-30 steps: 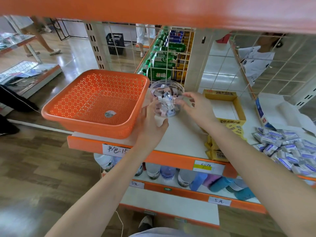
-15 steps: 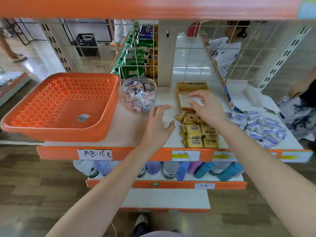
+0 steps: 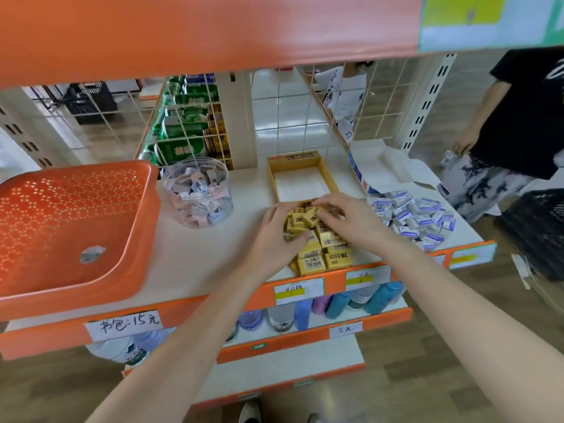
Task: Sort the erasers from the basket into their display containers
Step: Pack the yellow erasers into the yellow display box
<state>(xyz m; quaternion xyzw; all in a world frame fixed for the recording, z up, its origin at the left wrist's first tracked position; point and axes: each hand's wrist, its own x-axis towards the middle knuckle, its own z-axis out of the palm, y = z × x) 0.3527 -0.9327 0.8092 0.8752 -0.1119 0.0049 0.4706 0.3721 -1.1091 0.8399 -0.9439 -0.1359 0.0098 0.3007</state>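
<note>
One jar [image 3: 195, 193] filled; basket [image 3: 61, 227] empty. Left hand [image 3: 274, 236] and right hand [image 3: 346, 218], together, clutch yellow erasers [image 3: 317, 259] on the shelf [image 3: 198, 257]; their box [image 3: 300, 184], twelve o'clock, holds none. Blue erasers [image 3: 418, 215], three o'clock, unsorted.

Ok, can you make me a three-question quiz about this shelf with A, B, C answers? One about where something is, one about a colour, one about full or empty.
1. Where does the clear jar stand?
A) between the orange basket and the yellow box
B) inside the basket
C) on the floor

2. What colour are the erasers that the left hand and right hand touch?
A) green
B) yellow
C) red

3. How is the orange basket?
A) full of erasers
B) upside down
C) empty of erasers

Answers:
1 A: the jar stands on the shelf, basket on one side, box on the other.
2 B: the pile under both hands is yellow.
3 C: only a sticker shows on its bottom.
</note>
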